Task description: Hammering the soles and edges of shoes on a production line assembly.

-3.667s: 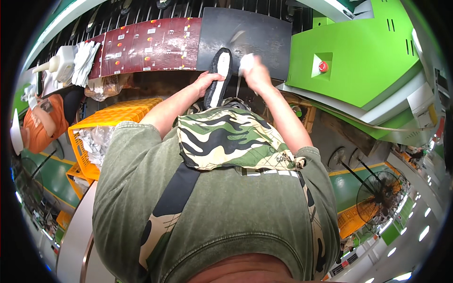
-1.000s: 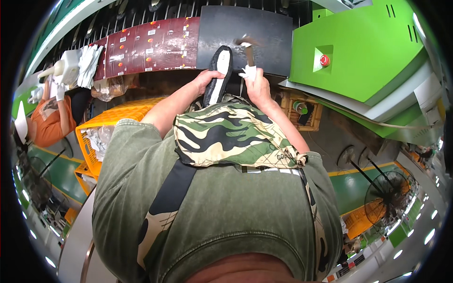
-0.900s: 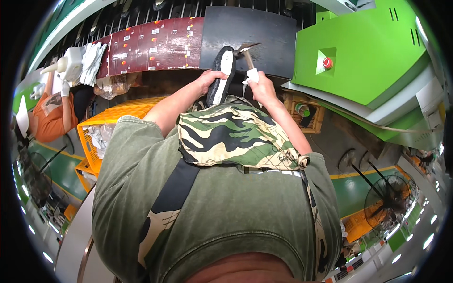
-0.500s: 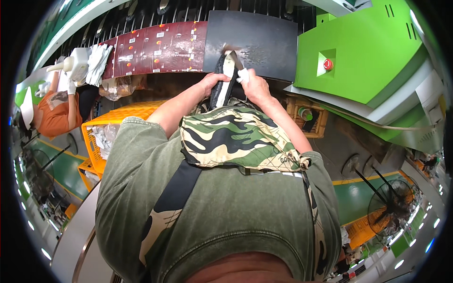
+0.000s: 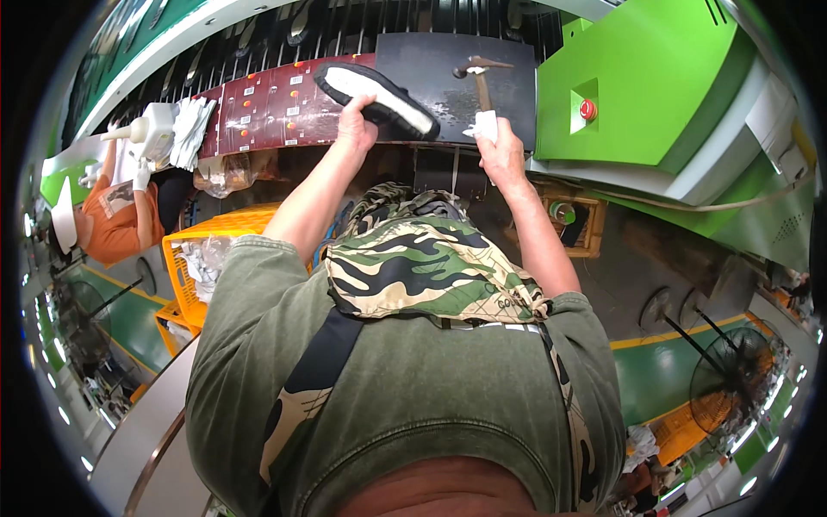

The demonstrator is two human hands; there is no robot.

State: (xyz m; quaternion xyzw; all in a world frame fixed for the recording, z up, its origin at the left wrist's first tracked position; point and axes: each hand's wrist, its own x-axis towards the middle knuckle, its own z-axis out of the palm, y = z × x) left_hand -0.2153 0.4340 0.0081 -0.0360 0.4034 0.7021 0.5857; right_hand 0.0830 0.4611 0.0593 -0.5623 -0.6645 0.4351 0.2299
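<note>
My left hand is closed around a black shoe whose pale underside faces up. The shoe slants above the edge where the dark red covering and the black board meet. In my right hand is a hammer, gripped low on its handle, where white wrapping shows. Its metal head is over the black board, with the handle pointing back toward me. The shoe and the hammer are apart.
Beyond the board runs a dark slatted conveyor. A green machine with a red button stands right. Left are white gloves, a white bottle, a yellow crate and a co-worker in orange. A wooden crate sits low right.
The shoe has swung from upright in front of me to the left, now slanted. The hammer, blurred at the shoe's toe before, has moved right, away from it, and is sharp.
</note>
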